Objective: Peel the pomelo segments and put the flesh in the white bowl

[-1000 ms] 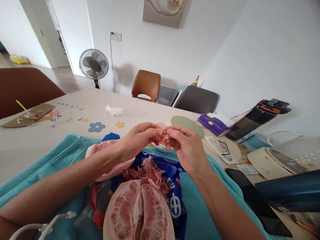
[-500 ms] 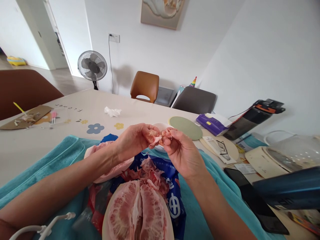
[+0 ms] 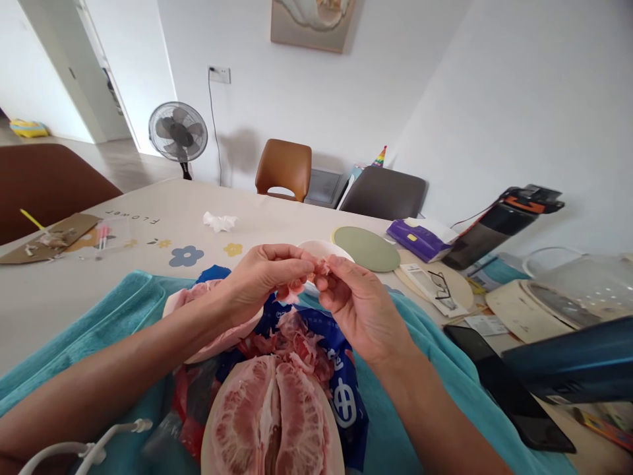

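Above a white bowl, both hands meet at a torn pink pomelo piece. My left hand pinches it, with membrane hanging under the fingers. My right hand has thumb and fingertips closed on its other side. Nearest to me rests a cut pomelo half, its pink flesh facing up. Behind it, peeled membrane scraps are heaped on a blue printed bag. A pink-white piece of pomelo rind lies partly hidden behind my left forearm.
A teal towel covers the near table edge. To the right are a black phone, glasses, a dark blue bottle and a purple tissue pack. Crumpled tissue lies farther back. A white tube crosses the lower left.
My fingertips have shifted on the pomelo piece, and its membrane now hangs lower under my left hand. More of the white bowl shows. The view has moved slightly.
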`<action>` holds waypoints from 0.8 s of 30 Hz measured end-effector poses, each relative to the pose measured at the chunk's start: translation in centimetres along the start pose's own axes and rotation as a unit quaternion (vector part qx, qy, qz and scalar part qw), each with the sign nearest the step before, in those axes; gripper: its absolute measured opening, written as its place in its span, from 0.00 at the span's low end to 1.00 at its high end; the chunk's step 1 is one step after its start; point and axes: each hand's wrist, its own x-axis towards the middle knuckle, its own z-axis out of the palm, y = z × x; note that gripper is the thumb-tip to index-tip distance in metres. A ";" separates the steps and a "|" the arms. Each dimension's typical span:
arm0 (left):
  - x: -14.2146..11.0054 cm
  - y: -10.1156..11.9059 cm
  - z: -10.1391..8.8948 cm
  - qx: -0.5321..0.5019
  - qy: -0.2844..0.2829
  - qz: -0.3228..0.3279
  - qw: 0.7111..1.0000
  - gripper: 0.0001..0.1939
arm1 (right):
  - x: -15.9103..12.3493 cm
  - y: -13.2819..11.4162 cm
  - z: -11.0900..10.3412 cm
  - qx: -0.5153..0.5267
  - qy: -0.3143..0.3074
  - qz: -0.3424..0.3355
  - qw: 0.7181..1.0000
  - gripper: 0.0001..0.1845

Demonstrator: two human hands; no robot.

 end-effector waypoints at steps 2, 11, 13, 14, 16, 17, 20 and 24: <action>-0.4 0.2 0.5 0.019 0.025 0.001 0.999 0.02 | -0.1 0.1 0.1 -0.019 0.020 -0.015 1.000 0.09; -0.9 -0.8 1.4 0.148 0.079 0.132 0.977 0.08 | -0.6 0.8 0.5 -0.090 0.068 -0.098 0.989 0.08; -1.0 -0.9 1.4 0.178 0.095 0.152 0.968 0.09 | -0.6 1.0 0.6 -0.105 0.073 -0.115 0.985 0.07; -1.0 -0.9 1.3 0.193 0.098 0.156 0.964 0.10 | -0.6 1.0 0.6 -0.112 0.074 -0.123 0.983 0.07; -0.9 -1.0 1.3 0.220 0.103 0.160 0.957 0.12 | -0.6 1.1 0.5 -0.125 0.075 -0.137 0.980 0.06; -0.9 -1.0 1.2 0.231 0.105 0.159 0.954 0.12 | -0.6 1.0 0.5 -0.131 0.073 -0.142 0.978 0.06; -0.9 -0.9 1.1 0.242 0.103 0.146 0.954 0.14 | -0.6 0.7 0.4 -0.153 0.066 -0.149 0.975 0.05; -0.9 -0.5 1.2 0.228 0.083 0.112 0.964 0.12 | -0.7 0.3 0.3 -0.195 0.054 -0.151 0.968 0.04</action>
